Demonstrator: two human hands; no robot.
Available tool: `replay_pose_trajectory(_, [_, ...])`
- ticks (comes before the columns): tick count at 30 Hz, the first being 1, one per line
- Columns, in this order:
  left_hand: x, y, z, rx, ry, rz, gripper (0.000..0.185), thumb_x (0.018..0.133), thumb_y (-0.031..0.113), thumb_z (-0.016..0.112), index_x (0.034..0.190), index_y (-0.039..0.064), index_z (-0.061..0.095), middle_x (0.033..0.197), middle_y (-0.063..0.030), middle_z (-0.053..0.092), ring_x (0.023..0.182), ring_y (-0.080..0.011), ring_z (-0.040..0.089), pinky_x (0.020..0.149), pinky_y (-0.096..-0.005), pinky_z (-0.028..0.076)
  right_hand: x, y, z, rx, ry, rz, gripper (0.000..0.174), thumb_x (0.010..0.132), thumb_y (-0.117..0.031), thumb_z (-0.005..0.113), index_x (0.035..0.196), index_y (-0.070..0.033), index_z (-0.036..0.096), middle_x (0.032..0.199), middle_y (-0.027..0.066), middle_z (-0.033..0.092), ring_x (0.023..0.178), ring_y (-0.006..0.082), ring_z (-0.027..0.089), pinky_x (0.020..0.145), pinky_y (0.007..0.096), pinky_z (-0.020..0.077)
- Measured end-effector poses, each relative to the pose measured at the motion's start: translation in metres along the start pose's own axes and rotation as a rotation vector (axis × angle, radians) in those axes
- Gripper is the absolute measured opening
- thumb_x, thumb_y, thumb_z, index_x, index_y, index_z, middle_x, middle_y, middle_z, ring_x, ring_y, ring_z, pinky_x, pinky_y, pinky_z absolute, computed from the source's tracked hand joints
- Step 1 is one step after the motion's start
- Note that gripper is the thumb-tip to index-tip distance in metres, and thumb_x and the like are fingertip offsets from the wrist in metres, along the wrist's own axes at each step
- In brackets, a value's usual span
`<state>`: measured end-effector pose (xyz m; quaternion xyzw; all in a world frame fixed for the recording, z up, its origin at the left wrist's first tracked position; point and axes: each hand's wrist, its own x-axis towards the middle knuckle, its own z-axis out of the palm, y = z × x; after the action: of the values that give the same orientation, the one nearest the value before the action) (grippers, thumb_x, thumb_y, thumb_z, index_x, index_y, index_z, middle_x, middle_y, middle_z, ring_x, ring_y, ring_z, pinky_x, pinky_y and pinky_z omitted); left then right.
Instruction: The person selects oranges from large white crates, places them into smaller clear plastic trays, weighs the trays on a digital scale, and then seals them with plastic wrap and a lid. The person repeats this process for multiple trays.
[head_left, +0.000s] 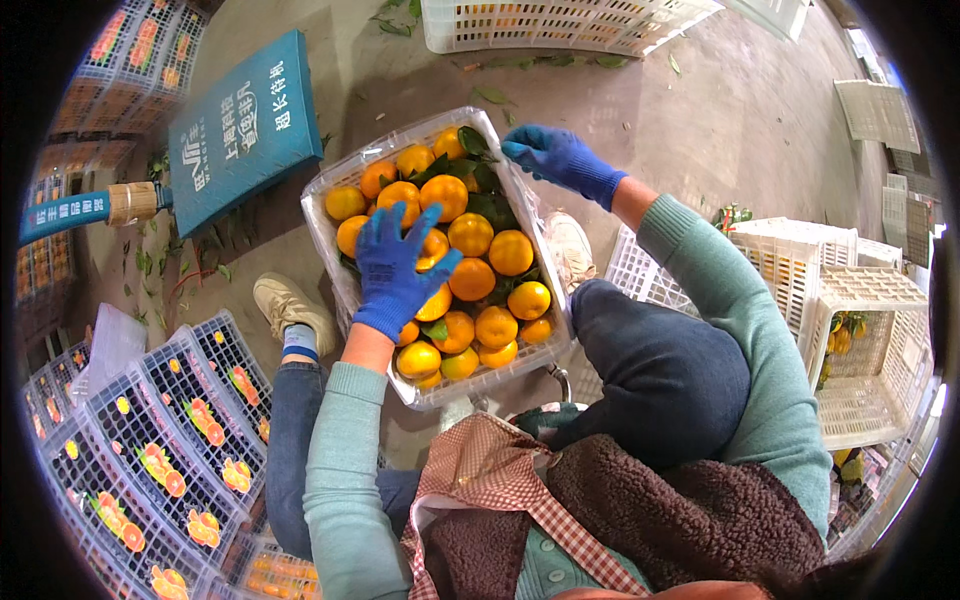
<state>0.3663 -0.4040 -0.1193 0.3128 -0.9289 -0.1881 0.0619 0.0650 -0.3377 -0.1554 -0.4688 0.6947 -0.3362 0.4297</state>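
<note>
A plastic crate (559, 315) full of orange citrus fruit, some with green leaves, stands in front of me. My left hand (397, 262), in a blue glove, lies on the fruit left of the middle, fingers spread over an orange citrus fruit (433, 250). Whether it grips one cannot be told. My right hand (559, 157), also in a blue glove, is just beyond the crate's upper right corner with its fingers curled; whether something small is in them is hidden. Dark green leaves (491, 210) lie among the fruit near that corner.
A teal scale head (240, 135) bearing writing stands at the upper left. Stacked printed crates (172, 442) are at the lower left. A white crate (540, 26) stands at the top, and more pale crates (862, 360) at the right. Loose leaves lie on the concrete floor (720, 127).
</note>
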Motion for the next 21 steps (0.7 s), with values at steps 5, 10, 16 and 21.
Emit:
replay_pose_trajectory(5, [0.01,-0.001,0.002,0.063,0.179,0.195,0.059,0.081,0.045,0.062,0.133,0.022,0.049,0.137,-0.0138,0.041,0.126,-0.0353,0.036,0.108,-0.0513,0.022,-0.009,0.063,0.037,0.438,-0.336,0.485,0.062,0.088,-0.059,0.049,0.136,-0.02,0.046,0.127,0.0044,0.054,0.113,0.0149,0.048,0.097,0.0319,0.0387])
replay_pose_trajectory(10, [0.007,0.016,0.016,0.013,0.097,0.151,0.064,0.08,0.047,0.061,0.136,0.021,0.045,0.141,-0.0136,0.038,0.129,-0.0358,0.034,0.11,-0.0538,0.019,-0.01,0.06,0.035,0.826,-0.415,0.502,0.057,0.089,-0.056,0.053,0.13,-0.015,0.053,0.116,0.0018,0.059,0.098,0.0125,0.054,0.086,0.0268,0.0451])
replay_pose_trajectory(16, [0.009,0.016,0.015,0.011,0.061,0.149,0.066,0.079,0.044,0.063,0.136,0.018,0.045,0.142,-0.0154,0.036,0.129,-0.0358,0.034,0.111,-0.0537,0.017,-0.006,0.023,0.02,0.759,-0.294,0.544,0.047,0.089,-0.057,0.052,0.106,-0.015,0.062,0.082,-0.0024,0.057,0.069,0.0088,0.051,0.063,0.0209,0.0445])
replay_pose_trajectory(21, [0.008,0.016,0.017,0.029,0.08,0.165,0.068,0.078,0.042,0.065,0.138,0.017,0.043,0.143,-0.0172,0.034,0.131,-0.0357,0.033,0.11,-0.0528,0.018,-0.007,0.001,0.007,0.569,-0.323,0.602,0.045,0.089,-0.06,0.05,0.076,-0.017,0.056,0.061,-0.0062,0.043,0.05,0.0058,0.039,0.045,0.021,0.0314])
